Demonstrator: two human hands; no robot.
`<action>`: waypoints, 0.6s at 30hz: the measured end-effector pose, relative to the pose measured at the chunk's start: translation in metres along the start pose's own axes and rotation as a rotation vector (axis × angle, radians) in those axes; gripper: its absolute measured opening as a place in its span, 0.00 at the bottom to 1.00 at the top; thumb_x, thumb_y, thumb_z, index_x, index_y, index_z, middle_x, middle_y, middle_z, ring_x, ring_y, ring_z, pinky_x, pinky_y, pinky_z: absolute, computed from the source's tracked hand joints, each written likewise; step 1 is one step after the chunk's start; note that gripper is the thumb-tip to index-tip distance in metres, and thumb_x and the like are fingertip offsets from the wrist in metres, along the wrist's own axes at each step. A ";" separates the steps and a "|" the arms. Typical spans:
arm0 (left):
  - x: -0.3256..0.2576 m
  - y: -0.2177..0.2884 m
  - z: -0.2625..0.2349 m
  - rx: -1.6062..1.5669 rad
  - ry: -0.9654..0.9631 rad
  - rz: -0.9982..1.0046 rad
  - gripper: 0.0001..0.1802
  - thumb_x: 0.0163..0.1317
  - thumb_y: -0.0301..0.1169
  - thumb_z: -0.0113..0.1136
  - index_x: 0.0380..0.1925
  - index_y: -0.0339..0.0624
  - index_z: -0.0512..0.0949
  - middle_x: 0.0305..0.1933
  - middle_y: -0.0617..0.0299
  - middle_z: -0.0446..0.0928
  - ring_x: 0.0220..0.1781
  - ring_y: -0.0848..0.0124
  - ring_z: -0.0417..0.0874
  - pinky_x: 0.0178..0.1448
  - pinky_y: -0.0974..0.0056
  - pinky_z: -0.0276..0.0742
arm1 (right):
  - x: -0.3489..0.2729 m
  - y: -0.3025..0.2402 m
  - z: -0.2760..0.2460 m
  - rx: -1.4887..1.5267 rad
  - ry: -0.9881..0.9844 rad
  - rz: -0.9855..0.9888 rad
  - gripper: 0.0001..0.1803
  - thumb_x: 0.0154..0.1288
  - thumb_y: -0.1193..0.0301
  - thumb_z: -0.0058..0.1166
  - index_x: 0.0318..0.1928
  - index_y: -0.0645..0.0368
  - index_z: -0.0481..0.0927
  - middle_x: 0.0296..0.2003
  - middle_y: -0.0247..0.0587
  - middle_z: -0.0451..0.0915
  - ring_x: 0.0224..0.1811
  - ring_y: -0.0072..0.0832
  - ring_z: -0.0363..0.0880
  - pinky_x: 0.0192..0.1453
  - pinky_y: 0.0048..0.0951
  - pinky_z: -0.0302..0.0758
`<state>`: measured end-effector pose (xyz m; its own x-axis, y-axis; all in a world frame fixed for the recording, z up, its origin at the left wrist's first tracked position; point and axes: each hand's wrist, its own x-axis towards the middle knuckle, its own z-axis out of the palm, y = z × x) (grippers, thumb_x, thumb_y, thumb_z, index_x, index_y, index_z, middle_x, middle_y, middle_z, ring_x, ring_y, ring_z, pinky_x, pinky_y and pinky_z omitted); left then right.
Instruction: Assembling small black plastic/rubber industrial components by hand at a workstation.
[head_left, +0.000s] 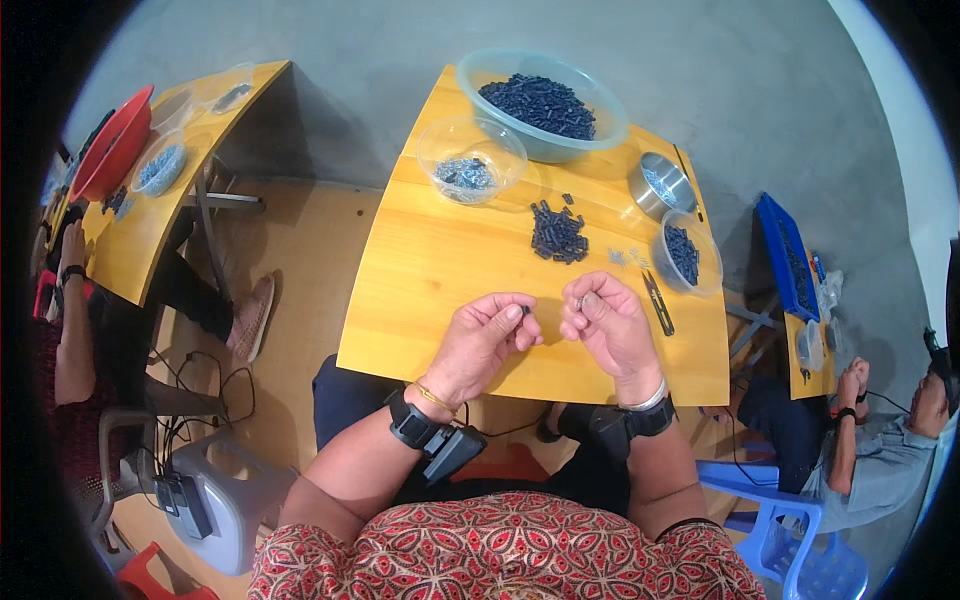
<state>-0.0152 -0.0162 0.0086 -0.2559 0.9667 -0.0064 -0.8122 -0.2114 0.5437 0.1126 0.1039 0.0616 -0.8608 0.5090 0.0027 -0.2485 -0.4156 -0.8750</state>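
Above the near part of the yellow table, my left hand is closed, with a small dark piece pinched between thumb and forefinger. Opposite it, slightly apart, my right hand pinches a tiny metal piece at its fingertips; its exact kind is too small to tell. Just beyond the hands lies a loose pile of short black tube-like pieces. Several tiny silvery parts are scattered right of that pile. Dark thread snips rest beside my right hand.
At the back stands a large pale-blue bowl of black pieces. A clear bowl holds silvery parts; on the right are a metal bowl and a clear tub. People sit at tables left and right.
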 end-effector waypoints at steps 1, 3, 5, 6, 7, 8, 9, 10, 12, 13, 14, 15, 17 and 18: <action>0.000 0.001 0.002 -0.018 0.019 -0.005 0.09 0.64 0.26 0.46 0.41 0.34 0.73 0.29 0.60 0.74 0.28 0.75 0.72 0.45 0.65 0.75 | 0.002 0.002 -0.001 0.033 -0.023 0.010 0.06 0.62 0.73 0.48 0.37 0.62 0.71 0.27 0.34 0.70 0.28 0.21 0.67 0.33 0.27 0.71; 0.000 0.001 0.003 -0.033 0.043 -0.012 0.09 0.64 0.24 0.45 0.40 0.33 0.73 0.29 0.59 0.75 0.27 0.74 0.72 0.44 0.66 0.74 | 0.004 0.003 -0.002 0.071 -0.046 0.023 0.06 0.62 0.72 0.49 0.37 0.62 0.71 0.27 0.35 0.70 0.27 0.21 0.67 0.34 0.28 0.71; 0.001 0.000 0.002 -0.031 0.038 -0.014 0.09 0.64 0.25 0.45 0.39 0.33 0.73 0.29 0.59 0.74 0.28 0.75 0.71 0.43 0.66 0.74 | 0.005 0.002 -0.001 0.066 -0.084 0.051 0.07 0.62 0.71 0.49 0.37 0.62 0.71 0.27 0.36 0.71 0.29 0.22 0.68 0.35 0.29 0.71; 0.001 0.000 0.002 -0.029 0.044 -0.016 0.09 0.64 0.25 0.45 0.39 0.33 0.73 0.29 0.59 0.74 0.28 0.75 0.71 0.43 0.66 0.74 | 0.006 0.003 -0.002 0.071 -0.083 0.054 0.07 0.62 0.71 0.49 0.37 0.62 0.71 0.27 0.36 0.71 0.29 0.22 0.68 0.35 0.29 0.71; 0.000 0.000 0.001 -0.020 0.034 -0.027 0.09 0.64 0.25 0.45 0.39 0.33 0.74 0.28 0.60 0.74 0.28 0.75 0.71 0.43 0.66 0.74 | 0.005 0.004 -0.003 0.102 -0.106 0.031 0.07 0.62 0.71 0.49 0.37 0.62 0.71 0.28 0.36 0.71 0.29 0.22 0.68 0.35 0.29 0.71; 0.001 -0.001 0.001 -0.011 0.020 -0.038 0.09 0.64 0.25 0.46 0.39 0.33 0.74 0.27 0.61 0.73 0.28 0.75 0.71 0.43 0.67 0.74 | 0.006 0.005 -0.004 0.130 -0.128 0.004 0.07 0.62 0.71 0.49 0.37 0.62 0.71 0.28 0.37 0.71 0.30 0.23 0.69 0.36 0.30 0.71; 0.001 -0.001 0.001 -0.009 0.022 -0.040 0.09 0.64 0.25 0.46 0.39 0.33 0.74 0.27 0.61 0.73 0.28 0.75 0.71 0.43 0.67 0.74 | 0.006 0.005 -0.006 0.134 -0.127 0.004 0.07 0.62 0.71 0.49 0.37 0.62 0.71 0.28 0.37 0.71 0.30 0.23 0.69 0.36 0.30 0.71; 0.001 -0.001 0.002 -0.020 0.024 -0.036 0.09 0.64 0.25 0.46 0.39 0.34 0.74 0.27 0.62 0.72 0.28 0.76 0.71 0.43 0.67 0.74 | 0.007 0.006 -0.007 0.157 -0.142 -0.017 0.07 0.62 0.72 0.49 0.38 0.63 0.71 0.28 0.37 0.71 0.30 0.23 0.69 0.38 0.30 0.72; 0.001 -0.002 -0.002 -0.033 0.038 -0.030 0.09 0.64 0.25 0.46 0.39 0.34 0.74 0.27 0.63 0.72 0.29 0.76 0.70 0.43 0.67 0.74 | 0.009 0.008 -0.007 0.188 -0.158 -0.028 0.07 0.62 0.72 0.49 0.38 0.63 0.71 0.28 0.37 0.71 0.30 0.23 0.69 0.39 0.30 0.72; 0.002 -0.003 -0.004 -0.023 0.023 -0.032 0.09 0.63 0.26 0.48 0.40 0.35 0.74 0.28 0.64 0.72 0.29 0.76 0.71 0.45 0.65 0.75 | 0.010 0.006 -0.004 0.111 -0.113 -0.062 0.07 0.62 0.73 0.48 0.38 0.63 0.71 0.29 0.37 0.72 0.30 0.23 0.70 0.40 0.29 0.72; 0.002 -0.003 -0.005 -0.011 0.004 -0.035 0.09 0.62 0.27 0.50 0.40 0.36 0.74 0.30 0.64 0.72 0.29 0.76 0.71 0.46 0.64 0.76 | 0.010 0.005 -0.003 0.033 -0.067 -0.099 0.07 0.62 0.74 0.48 0.39 0.63 0.71 0.29 0.37 0.72 0.31 0.23 0.71 0.41 0.27 0.72; 0.003 -0.003 -0.004 -0.009 0.009 -0.034 0.09 0.62 0.27 0.50 0.40 0.36 0.74 0.30 0.64 0.72 0.29 0.76 0.71 0.46 0.64 0.76 | 0.010 0.005 -0.003 0.036 -0.069 -0.097 0.07 0.62 0.74 0.48 0.39 0.63 0.71 0.29 0.37 0.72 0.31 0.23 0.71 0.41 0.27 0.72; 0.003 -0.003 -0.003 -0.006 0.026 -0.021 0.09 0.61 0.27 0.51 0.41 0.36 0.74 0.30 0.64 0.73 0.30 0.77 0.72 0.46 0.63 0.76 | 0.010 0.006 -0.004 -0.049 -0.067 -0.111 0.07 0.62 0.75 0.49 0.39 0.63 0.71 0.30 0.37 0.74 0.32 0.24 0.73 0.41 0.24 0.72; 0.002 -0.003 -0.002 -0.005 0.028 -0.020 0.09 0.61 0.27 0.51 0.41 0.36 0.74 0.30 0.64 0.73 0.30 0.77 0.72 0.46 0.63 0.76 | 0.010 0.007 -0.004 -0.047 -0.068 -0.111 0.07 0.62 0.75 0.49 0.39 0.63 0.71 0.30 0.37 0.74 0.32 0.24 0.73 0.41 0.24 0.72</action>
<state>-0.0146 -0.0136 0.0050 -0.2539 0.9664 -0.0405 -0.8197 -0.1927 0.5394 0.1046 0.1092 0.0539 -0.8578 0.4967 0.1321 -0.3240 -0.3230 -0.8892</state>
